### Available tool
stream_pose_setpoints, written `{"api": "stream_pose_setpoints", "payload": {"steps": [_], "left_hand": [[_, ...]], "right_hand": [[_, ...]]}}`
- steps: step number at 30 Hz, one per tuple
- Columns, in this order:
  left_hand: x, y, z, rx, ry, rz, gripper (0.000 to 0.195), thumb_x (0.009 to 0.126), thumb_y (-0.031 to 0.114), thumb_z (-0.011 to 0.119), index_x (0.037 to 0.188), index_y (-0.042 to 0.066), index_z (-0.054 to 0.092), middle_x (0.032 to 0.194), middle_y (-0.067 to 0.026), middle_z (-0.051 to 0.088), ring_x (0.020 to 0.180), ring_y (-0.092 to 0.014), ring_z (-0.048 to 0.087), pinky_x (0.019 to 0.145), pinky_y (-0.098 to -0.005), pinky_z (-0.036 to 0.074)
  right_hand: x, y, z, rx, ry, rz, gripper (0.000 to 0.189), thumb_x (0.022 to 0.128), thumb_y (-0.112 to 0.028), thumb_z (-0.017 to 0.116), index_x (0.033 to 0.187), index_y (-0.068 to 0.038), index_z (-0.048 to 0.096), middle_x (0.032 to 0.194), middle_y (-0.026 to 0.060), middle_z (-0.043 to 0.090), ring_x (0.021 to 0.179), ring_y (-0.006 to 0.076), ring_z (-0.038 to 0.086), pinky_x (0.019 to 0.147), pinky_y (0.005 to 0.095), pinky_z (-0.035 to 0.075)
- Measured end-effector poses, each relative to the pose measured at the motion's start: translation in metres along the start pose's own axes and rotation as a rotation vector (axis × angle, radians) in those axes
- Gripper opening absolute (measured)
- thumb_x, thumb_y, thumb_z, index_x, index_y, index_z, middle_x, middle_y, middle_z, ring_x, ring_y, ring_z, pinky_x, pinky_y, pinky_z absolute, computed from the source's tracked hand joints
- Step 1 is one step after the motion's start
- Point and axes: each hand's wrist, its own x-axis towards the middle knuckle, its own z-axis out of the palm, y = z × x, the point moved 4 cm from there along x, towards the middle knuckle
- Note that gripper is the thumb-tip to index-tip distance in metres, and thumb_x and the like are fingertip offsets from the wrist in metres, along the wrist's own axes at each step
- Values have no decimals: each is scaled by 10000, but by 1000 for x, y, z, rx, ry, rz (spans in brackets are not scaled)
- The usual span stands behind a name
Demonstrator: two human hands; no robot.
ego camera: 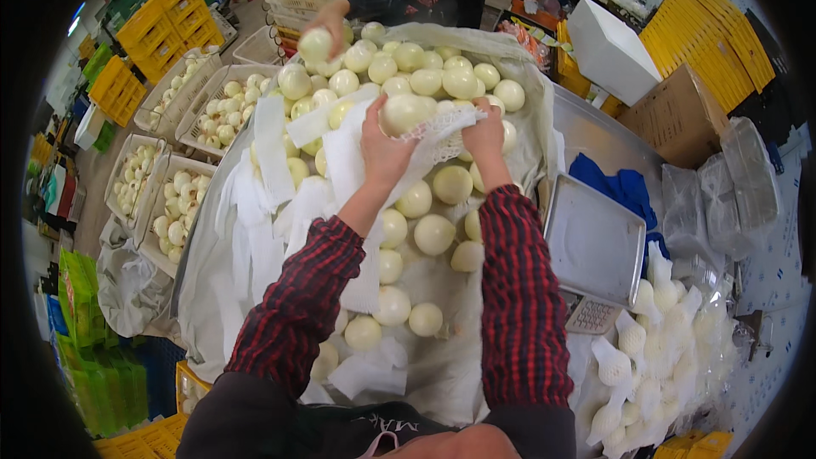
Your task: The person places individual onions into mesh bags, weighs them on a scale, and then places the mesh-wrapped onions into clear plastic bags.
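My left hand (387, 146) is closed around a peeled white onion (404, 113) at the mouth of a white mesh net sleeve (449, 134). The sleeve's other side is gripped by my right hand (484, 131); its mesh is stretched between both hands. How far the onion sits inside the net is hard to tell. Beneath and beyond my hands, many peeled onions (435, 234) lie on a pale cloth (440, 357). Flat white net sleeves (271, 153) are spread over the onions to the left of my left hand.
Across the table, a co-worker's hand (328, 25) holds an onion. Crates of onions (191, 169) stand at the left. At the right are a metal tray (596, 239), a blue cloth (615, 188), a cardboard box (676, 115) and a heap of netted onions (644, 357).
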Motion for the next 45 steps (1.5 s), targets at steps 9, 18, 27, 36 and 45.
{"api": "stream_pose_setpoints", "payload": {"steps": [9, 18, 27, 36, 45], "left_hand": [[-40, -38, 4, -252, -45, -384, 736, 691, 149, 808, 1296, 35, 405, 1041, -134, 588, 734, -157, 606, 546, -270, 496], [-145, -12, -65, -573, -294, -900, 632, 758, 235, 765, 1270, 48, 445, 1012, -97, 614, 706, -117, 603, 506, -229, 480], [-173, 3, -100, -588, -240, -899, 643, 774, 192, 754, 1311, 51, 431, 1018, -100, 603, 724, -118, 607, 494, -229, 477], [-75, -53, -98, -217, 145, -340, 772, 664, 54, 807, 1318, 4, 401, 1220, -159, 507, 1096, -237, 543, 899, -324, 485], [-60, -16, -114, -578, 42, -507, 770, 711, 88, 791, 1360, 69, 378, 1065, -116, 591, 714, -147, 603, 554, -265, 506]], "right_hand": [[-12, 10, 74, 54, -232, -283, 487, 775, -242, 632, 1253, -283, 552, 1394, 169, 402, 1076, 369, 583, 912, 413, 473], [-173, 5, -10, 377, 89, -97, 376, 737, -46, 639, 1109, -100, 654, 1264, 137, 474, 996, 251, 575, 867, 314, 464], [-192, 6, -14, 795, -149, 242, 166, 773, 22, 615, 938, 8, 623, 830, 56, 631, 767, 156, 591, 717, 292, 487], [-89, -65, 98, -177, -451, -349, 316, 844, -283, 539, 1128, -145, 548, 1007, 257, 599, 935, 433, 594, 771, 454, 492], [-114, -55, 47, 741, -505, -10, 596, 838, -270, 624, 1370, -108, 407, 1238, 174, 536, 1077, 269, 568, 926, 353, 457]]}}
